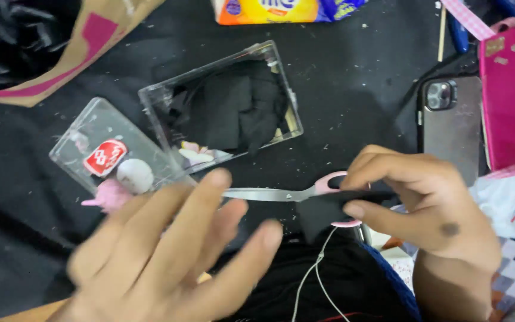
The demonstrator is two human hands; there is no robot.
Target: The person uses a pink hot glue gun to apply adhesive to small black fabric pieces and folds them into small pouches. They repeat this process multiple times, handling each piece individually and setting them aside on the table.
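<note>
Your right hand (424,203) is closed around the pink handles of the scissors (287,193), thumb underneath and fingers curled over the top, with a scrap of black cloth (323,211) pinched in the same grip. The steel blades stick out to the left of your fingertips, shut together and lying almost level over the black work cloth (341,101).

Your left hand (174,256) is spread flat with fingers apart and holding nothing (it is blurred). Its index fingertip sits just beside the blade tip; whether they touch cannot be told.

Beyond the left hand lie a clear plastic box (222,104) with black fabric inside and a clear lid (108,149) with a red-and-white sticker, a grey ball and a pink piece on it. A phone (451,125) lies face down above your right hand, beside a pink box (514,95).
</note>
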